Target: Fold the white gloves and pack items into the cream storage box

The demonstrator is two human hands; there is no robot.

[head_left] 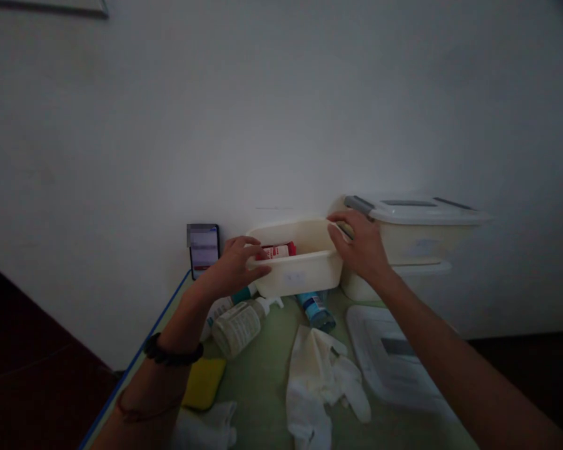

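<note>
A cream plastic bin [304,275] stands on the green table near the wall, with a red and white container [278,250] lying inside it. My left hand [237,265] grips the bin's left end, fingers curled over the rim. At the other end my right hand [361,244] holds the right rim, fingers wrapped on the edge. Whether the bin rests on the table or is lifted slightly I cannot tell.
Two stacked lidded bins [417,244] stand to the right. A loose white lid [394,362] lies flat in front of them. A spray bottle [239,325], a blue bottle [316,309], a white cloth [319,381], a yellow sponge [204,382] and a phone [203,249] leaning on the wall are also here.
</note>
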